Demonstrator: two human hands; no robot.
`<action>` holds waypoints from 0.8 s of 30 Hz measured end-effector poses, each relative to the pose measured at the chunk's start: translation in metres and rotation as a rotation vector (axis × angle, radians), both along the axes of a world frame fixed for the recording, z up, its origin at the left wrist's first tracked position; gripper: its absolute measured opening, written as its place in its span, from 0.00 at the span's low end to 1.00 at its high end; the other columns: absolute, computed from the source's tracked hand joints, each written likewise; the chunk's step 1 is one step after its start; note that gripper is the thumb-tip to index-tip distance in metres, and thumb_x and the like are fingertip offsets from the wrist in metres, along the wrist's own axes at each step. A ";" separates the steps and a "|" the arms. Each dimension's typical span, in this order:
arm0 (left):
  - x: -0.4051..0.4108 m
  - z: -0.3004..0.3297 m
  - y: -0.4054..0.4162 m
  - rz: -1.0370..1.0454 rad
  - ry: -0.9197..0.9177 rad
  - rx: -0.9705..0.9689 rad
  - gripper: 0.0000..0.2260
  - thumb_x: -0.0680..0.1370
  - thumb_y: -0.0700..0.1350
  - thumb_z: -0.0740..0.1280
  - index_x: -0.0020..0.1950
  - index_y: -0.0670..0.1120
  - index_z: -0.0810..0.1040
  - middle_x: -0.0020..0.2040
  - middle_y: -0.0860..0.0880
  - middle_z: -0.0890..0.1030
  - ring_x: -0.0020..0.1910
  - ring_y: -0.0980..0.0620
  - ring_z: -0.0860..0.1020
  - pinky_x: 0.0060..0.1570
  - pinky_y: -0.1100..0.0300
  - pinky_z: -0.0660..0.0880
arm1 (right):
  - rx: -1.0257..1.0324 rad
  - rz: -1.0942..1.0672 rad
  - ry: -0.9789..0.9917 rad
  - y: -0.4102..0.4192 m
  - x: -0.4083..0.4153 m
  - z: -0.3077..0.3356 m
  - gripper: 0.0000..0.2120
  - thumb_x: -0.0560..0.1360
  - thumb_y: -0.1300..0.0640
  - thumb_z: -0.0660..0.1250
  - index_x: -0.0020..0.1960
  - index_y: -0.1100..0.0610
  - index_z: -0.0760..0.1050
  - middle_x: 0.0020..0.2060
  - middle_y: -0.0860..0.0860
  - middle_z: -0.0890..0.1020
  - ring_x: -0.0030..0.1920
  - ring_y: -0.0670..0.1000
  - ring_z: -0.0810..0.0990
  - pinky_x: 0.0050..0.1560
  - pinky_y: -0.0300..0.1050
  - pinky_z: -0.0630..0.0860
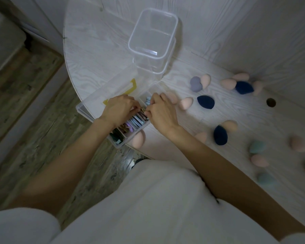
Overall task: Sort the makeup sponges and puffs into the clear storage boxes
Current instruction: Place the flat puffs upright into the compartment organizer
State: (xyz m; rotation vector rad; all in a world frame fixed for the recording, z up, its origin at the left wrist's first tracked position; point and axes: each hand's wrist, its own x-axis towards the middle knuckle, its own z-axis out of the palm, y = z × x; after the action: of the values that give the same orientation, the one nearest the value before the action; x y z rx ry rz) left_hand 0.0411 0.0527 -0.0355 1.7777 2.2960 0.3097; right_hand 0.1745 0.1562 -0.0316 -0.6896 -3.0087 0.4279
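Note:
A clear divided storage box (121,144) sits at the table's near left edge, its lid (102,95) thrown open to the left. Flat puffs (136,120) in purple, blue and dark tones stand on edge in its compartments. My left hand (119,110) and my right hand (161,111) meet over the box, fingers curled and pinching a small puff between them; what exactly they hold is mostly hidden. Egg-shaped sponges lie loose on the table to the right: navy (206,101), pink (186,103), lilac (195,84), teal (256,147).
A tall empty clear square box (153,35) stands behind the divided one. One pink sponge (138,140) rests against the divided box's front. A round hole (271,102) is cut in the white wood-grain table (99,50). Wooden floor lies to the left.

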 end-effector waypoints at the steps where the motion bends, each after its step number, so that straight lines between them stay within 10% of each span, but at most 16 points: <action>1: 0.000 -0.001 -0.002 0.021 -0.021 0.002 0.06 0.76 0.45 0.67 0.49 0.47 0.83 0.41 0.46 0.81 0.41 0.45 0.78 0.32 0.56 0.72 | 0.013 0.001 -0.028 0.001 -0.003 -0.001 0.09 0.76 0.57 0.65 0.48 0.60 0.82 0.51 0.56 0.75 0.54 0.58 0.71 0.52 0.50 0.68; 18: 0.006 0.016 -0.033 0.092 -0.150 0.235 0.09 0.77 0.36 0.65 0.54 0.44 0.81 0.50 0.47 0.83 0.44 0.49 0.80 0.42 0.60 0.75 | 0.043 0.045 0.103 0.001 -0.013 -0.018 0.04 0.66 0.66 0.72 0.33 0.60 0.81 0.41 0.55 0.78 0.42 0.58 0.74 0.41 0.50 0.71; 24: 0.000 0.053 -0.055 0.204 -0.054 0.448 0.08 0.78 0.37 0.63 0.53 0.42 0.81 0.47 0.47 0.83 0.44 0.50 0.77 0.46 0.60 0.72 | -0.114 -0.013 0.216 0.007 0.004 -0.011 0.06 0.69 0.63 0.72 0.46 0.59 0.80 0.48 0.56 0.78 0.49 0.57 0.74 0.47 0.48 0.72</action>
State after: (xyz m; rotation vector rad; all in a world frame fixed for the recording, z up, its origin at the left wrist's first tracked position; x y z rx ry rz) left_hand 0.0411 -0.0025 0.0175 1.6809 2.5165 0.9607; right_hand 0.1786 0.1630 -0.0429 -0.6243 -2.7935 0.6334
